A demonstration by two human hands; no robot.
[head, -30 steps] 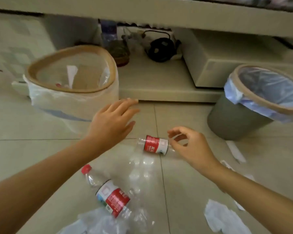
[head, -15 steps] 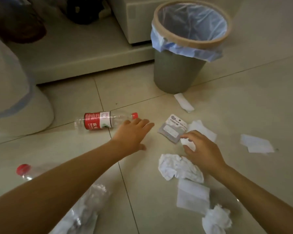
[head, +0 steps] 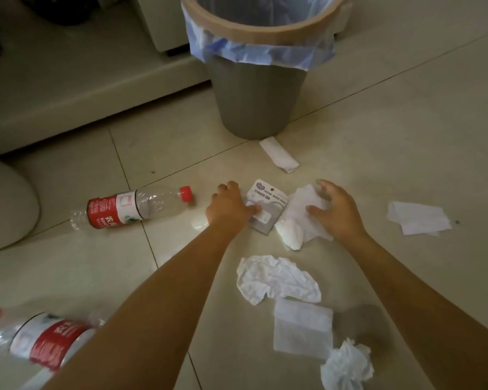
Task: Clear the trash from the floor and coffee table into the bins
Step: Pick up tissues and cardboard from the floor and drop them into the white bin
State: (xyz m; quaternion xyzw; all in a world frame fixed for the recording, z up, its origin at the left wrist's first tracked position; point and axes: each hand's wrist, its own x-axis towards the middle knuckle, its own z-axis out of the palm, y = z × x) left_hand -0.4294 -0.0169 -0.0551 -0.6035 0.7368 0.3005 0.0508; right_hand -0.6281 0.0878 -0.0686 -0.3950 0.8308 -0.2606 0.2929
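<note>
We see the left hand [head: 228, 207] low on the tiled floor [head: 392, 142], knuckles up, fingers curled and thumb pressed onto the hook package [head: 266, 209] — gripping its left edge. The right hand [head: 333, 211] hovers just beside it, fingers spread and bent over a flat white tissue [head: 302, 213], touching it. Both forearms reach forward. Nearer us lie 2 crumpled tissues [head: 276, 278] and a folded sheet [head: 303, 327]; 2 plastic bottles [head: 133, 206] lie left. The gray bin [head: 258, 88] — blue-lined — stands beyond the hands.
</note>
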